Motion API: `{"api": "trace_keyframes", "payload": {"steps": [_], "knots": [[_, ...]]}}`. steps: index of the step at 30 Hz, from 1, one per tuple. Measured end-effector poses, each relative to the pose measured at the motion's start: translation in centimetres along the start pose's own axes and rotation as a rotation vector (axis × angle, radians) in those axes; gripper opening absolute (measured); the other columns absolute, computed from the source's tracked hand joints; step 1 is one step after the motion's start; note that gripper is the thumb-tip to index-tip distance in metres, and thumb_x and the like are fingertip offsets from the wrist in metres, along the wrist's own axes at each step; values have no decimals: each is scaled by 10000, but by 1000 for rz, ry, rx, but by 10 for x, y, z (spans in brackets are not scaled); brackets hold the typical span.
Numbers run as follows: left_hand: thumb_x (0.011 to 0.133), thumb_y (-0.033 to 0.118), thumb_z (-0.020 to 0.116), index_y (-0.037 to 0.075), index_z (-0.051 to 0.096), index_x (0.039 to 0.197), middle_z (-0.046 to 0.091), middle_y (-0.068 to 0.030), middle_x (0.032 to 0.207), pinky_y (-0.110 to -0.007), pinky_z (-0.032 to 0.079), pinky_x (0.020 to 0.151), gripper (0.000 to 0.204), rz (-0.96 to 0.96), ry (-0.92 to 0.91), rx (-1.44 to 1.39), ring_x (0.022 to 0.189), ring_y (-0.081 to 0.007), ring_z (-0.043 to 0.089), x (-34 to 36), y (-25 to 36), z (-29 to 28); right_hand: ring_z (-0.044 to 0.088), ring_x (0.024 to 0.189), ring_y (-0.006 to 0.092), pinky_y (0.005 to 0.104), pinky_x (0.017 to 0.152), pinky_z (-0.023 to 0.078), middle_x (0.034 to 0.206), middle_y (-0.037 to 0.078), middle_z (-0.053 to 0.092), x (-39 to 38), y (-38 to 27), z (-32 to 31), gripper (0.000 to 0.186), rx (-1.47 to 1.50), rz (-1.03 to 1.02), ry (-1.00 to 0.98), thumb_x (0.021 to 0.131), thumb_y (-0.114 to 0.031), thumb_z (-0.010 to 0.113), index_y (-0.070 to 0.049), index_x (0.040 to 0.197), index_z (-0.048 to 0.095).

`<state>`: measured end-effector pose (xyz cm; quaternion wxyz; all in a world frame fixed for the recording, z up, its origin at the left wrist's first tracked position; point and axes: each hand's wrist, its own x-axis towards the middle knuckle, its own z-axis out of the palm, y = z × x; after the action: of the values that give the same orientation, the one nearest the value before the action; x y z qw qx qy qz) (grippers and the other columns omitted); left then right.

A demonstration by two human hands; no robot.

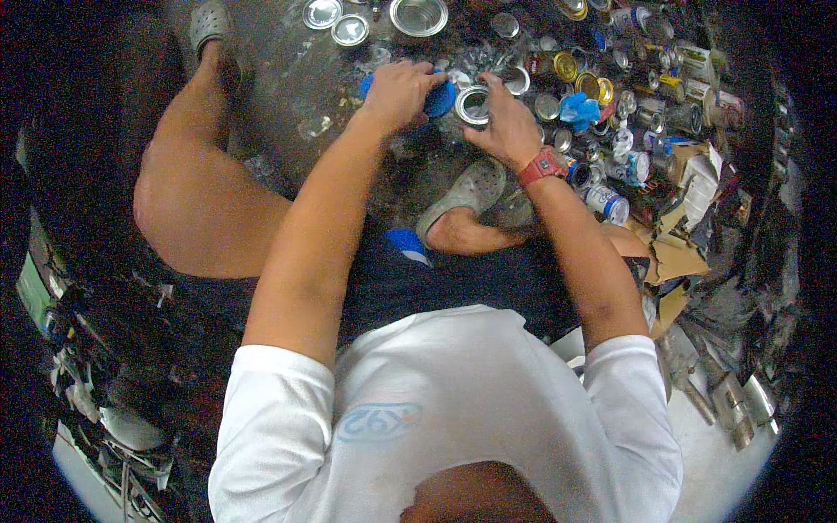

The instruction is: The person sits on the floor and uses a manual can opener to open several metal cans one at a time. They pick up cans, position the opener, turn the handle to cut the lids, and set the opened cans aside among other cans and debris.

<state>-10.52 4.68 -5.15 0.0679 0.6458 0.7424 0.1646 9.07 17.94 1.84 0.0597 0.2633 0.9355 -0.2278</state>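
Note:
My left hand (403, 94) lies over a blue round object (440, 98), its fingers bent across the top and gripping it. Most of that object is hidden under the hand, so I cannot tell whether it is a lid or a tin. Just to the right, my right hand (507, 126), with a red watch on the wrist, grips an open-topped metal can (472, 105) between thumb and fingers. The can's shiny round rim faces up. Another silver can (517, 81) sits right behind the right hand's fingers.
Many loose cans (602, 87) crowd the dark ground on the right, with a blue plastic scrap (579, 110) among them. Round silver lids or tins (418, 16) lie ahead. Torn cardboard (676, 248) is at the right. My sandalled foot (466, 199) rests close below the hands.

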Motion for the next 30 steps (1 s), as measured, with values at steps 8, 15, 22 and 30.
{"api": "trace_keyframes", "payload": {"steps": [8, 15, 22, 30], "knots": [[922, 174, 613, 249, 736, 1252, 721, -44, 1233, -452, 591, 856, 359, -37, -109, -27, 1058, -287, 731, 8, 4, 1, 686, 1082, 455, 511, 890, 594, 1225, 283, 660, 27, -11, -5, 1029, -192, -160, -217, 706, -253, 922, -20, 1521, 338], [942, 201, 603, 216, 746, 1194, 718, -56, 1239, -457, 596, 854, 290, -59, -90, -90, 1049, -290, 729, 8, 3, 9, 679, 1065, 467, 506, 871, 583, 1224, 296, 648, 42, -32, -10, 1092, -301, -71, -392, 668, -288, 946, 35, 1489, 303], [973, 211, 580, 199, 756, 1172, 715, -63, 1223, -455, 595, 842, 266, -69, -43, -70, 1024, -293, 726, 4, 4, 12, 700, 1001, 459, 514, 810, 592, 1156, 276, 677, 50, -27, 2, 1036, -362, -102, -408, 663, -285, 949, 28, 1443, 343], [995, 239, 575, 195, 758, 1177, 711, -65, 1234, -449, 587, 867, 261, -59, -29, -59, 1052, -290, 713, 4, 2, 15, 734, 856, 423, 503, 701, 606, 1002, 247, 720, 57, -7, 26, 841, -481, -156, -313, 773, -259, 862, 18, 1411, 389]]}}
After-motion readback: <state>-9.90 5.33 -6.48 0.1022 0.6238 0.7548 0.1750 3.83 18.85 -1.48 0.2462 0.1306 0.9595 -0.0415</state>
